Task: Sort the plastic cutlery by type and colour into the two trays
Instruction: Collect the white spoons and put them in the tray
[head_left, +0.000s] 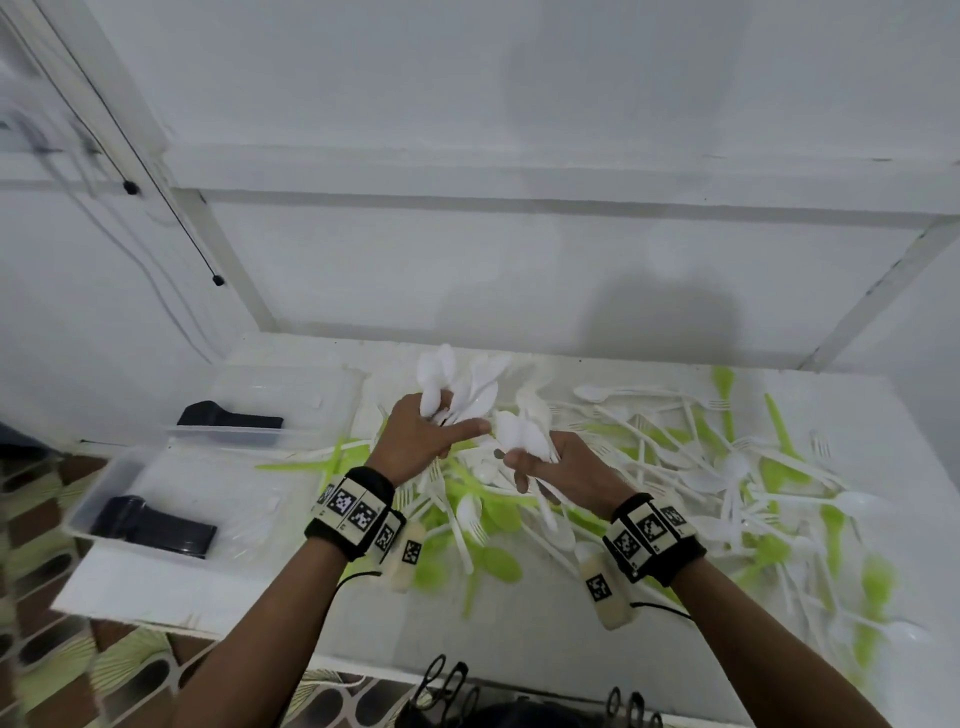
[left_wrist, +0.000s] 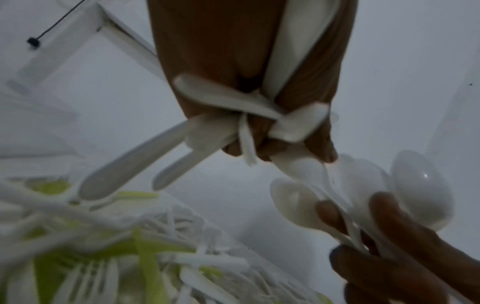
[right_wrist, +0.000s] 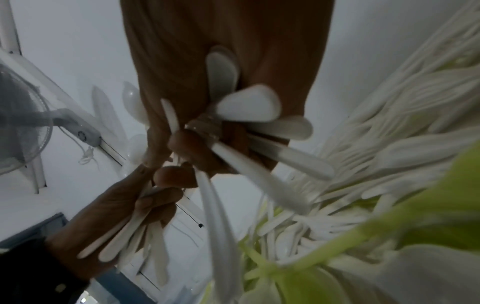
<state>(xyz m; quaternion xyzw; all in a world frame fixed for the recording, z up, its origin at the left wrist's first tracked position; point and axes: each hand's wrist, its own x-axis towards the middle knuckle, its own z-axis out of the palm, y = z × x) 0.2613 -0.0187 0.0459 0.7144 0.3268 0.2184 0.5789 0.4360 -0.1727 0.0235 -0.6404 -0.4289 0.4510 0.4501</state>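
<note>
Both hands are raised over the table, close together. My left hand (head_left: 434, 428) grips a fanned bunch of white spoons (head_left: 460, 384), bowls up; its index finger points toward the right hand. My right hand (head_left: 532, 465) grips a smaller bunch of white spoons (head_left: 519, 434). In the left wrist view the handles (left_wrist: 226, 131) cross under the curled left fingers, and the right hand (left_wrist: 389, 236) holds spoon bowls (left_wrist: 420, 191). The right wrist view shows handles (right_wrist: 249, 107) splayed out of the right fist. Two clear trays sit at the left, one far (head_left: 234, 430) and one near (head_left: 218, 478).
A loose pile of white and lime-green forks and spoons (head_left: 701, 467) covers the middle and right of the white table. Each tray holds a black object (head_left: 150, 525) (head_left: 228, 415). Black looped handles (head_left: 447, 686) stick up at the table's near edge. A wall stands behind.
</note>
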